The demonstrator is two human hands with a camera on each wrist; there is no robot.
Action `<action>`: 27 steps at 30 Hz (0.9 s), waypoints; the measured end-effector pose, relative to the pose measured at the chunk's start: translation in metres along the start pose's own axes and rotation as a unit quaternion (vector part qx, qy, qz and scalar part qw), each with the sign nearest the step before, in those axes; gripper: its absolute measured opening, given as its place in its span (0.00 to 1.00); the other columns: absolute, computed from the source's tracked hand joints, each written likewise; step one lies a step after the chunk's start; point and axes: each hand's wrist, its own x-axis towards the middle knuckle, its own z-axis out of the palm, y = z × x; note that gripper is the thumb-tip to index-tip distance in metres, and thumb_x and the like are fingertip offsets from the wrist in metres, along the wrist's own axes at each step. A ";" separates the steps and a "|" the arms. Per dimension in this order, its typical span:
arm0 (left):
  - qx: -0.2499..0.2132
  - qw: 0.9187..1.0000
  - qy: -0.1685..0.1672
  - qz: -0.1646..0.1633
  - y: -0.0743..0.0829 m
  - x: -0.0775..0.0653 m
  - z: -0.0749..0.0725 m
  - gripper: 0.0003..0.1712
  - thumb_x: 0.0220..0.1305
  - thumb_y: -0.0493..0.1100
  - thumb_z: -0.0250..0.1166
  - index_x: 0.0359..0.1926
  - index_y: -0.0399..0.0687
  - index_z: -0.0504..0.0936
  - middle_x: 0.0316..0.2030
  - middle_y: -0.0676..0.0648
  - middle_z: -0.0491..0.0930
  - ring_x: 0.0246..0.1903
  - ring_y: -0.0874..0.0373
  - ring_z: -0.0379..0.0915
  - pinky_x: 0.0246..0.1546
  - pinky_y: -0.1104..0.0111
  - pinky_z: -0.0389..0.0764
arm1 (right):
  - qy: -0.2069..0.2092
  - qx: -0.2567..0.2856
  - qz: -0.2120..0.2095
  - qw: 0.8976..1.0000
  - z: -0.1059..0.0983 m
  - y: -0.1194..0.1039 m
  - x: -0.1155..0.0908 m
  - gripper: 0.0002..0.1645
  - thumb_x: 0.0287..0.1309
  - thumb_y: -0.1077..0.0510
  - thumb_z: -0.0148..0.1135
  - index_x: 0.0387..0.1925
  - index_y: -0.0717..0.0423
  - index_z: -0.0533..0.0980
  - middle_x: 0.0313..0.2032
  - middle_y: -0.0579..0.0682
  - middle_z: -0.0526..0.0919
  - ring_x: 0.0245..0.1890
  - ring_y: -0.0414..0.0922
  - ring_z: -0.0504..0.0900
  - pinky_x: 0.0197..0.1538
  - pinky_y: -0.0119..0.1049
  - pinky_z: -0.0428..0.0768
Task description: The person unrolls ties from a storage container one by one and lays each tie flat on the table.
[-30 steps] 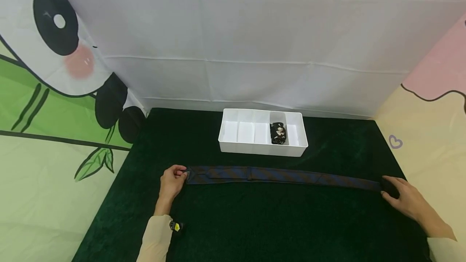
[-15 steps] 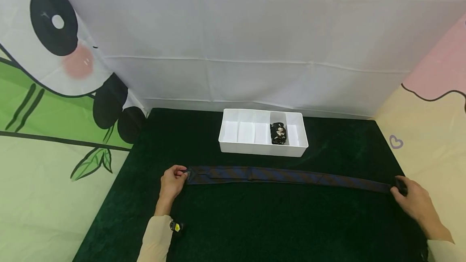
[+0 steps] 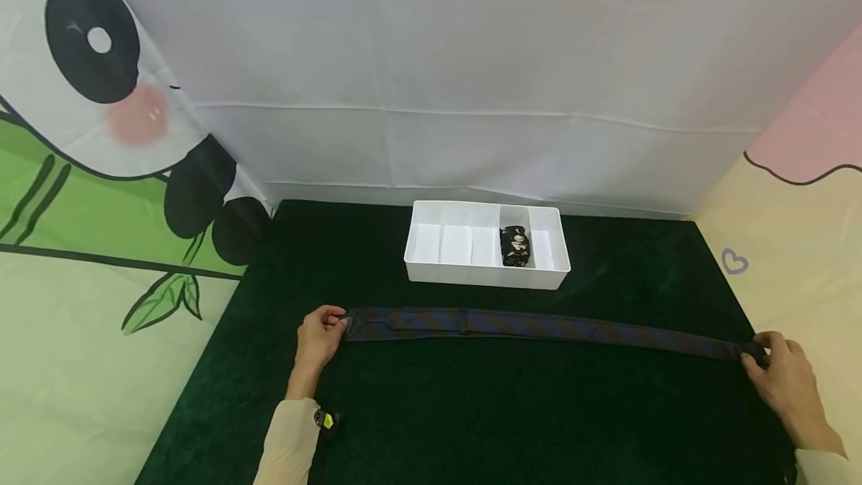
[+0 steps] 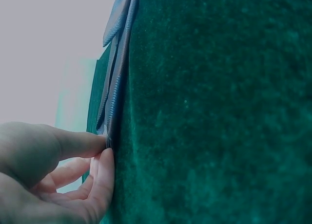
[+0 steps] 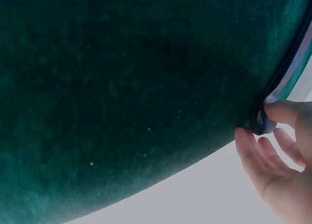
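- Pinches the broad left end of a blue-and-brown striped tie (image 3: pixel 525 325) between thumb and fingertips of the left hand (image 3: pixel 316 339).
- Holds the narrower right end, bent into a small dark loop, between thumb and fingers of the right hand (image 3: pixel 784 380).
- Runs nearly straight from left to right along the green-covered desk (image 3: pixel 512 418), slightly nearer at the right, with a small crosswise band left of the middle.
- Stands on the far side, apart from the tie: a white divided box (image 3: pixel 481 275).
- Sits in its second compartment from the right: a dark bundle with pale patterning (image 3: pixel 515 247).
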 end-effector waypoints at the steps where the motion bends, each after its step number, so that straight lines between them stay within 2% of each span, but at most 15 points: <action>1: 0.000 1.000 0.000 0.000 0.000 0.000 0.000 0.11 0.72 0.33 0.61 0.51 0.33 0.81 0.38 0.40 0.77 0.35 0.53 0.73 0.34 0.65 0.71 | 0.002 0.001 0.003 1.000 0.000 0.000 0.000 0.23 0.63 0.71 0.59 0.52 0.82 0.62 0.48 0.82 0.63 0.44 0.76 0.68 0.45 0.70 0.68; 11: -0.004 1.000 0.000 0.003 0.001 0.002 0.003 0.11 0.72 0.33 0.61 0.51 0.32 0.80 0.39 0.39 0.76 0.35 0.52 0.73 0.34 0.65 0.71 | -0.001 -0.025 0.002 1.000 0.004 0.004 -0.001 0.22 0.65 0.70 0.59 0.51 0.86 0.66 0.48 0.83 0.65 0.47 0.78 0.68 0.50 0.71 0.68; 20: -0.007 1.000 -0.003 0.000 0.004 0.001 0.004 0.11 0.72 0.33 0.61 0.52 0.32 0.80 0.39 0.39 0.76 0.36 0.53 0.72 0.34 0.65 0.71 | -0.004 -0.022 -0.043 0.999 0.002 0.008 0.000 0.18 0.63 0.70 0.58 0.47 0.87 0.70 0.42 0.84 0.70 0.42 0.77 0.71 0.47 0.70 0.68; 27: 0.000 1.000 -0.013 -0.013 -0.002 0.001 0.000 0.12 0.73 0.35 0.61 0.54 0.34 0.80 0.40 0.41 0.75 0.37 0.51 0.71 0.36 0.63 0.71 | 0.001 -0.020 -0.063 0.998 0.004 0.007 0.001 0.18 0.61 0.70 0.60 0.45 0.86 0.71 0.40 0.84 0.72 0.39 0.77 0.73 0.43 0.69 0.70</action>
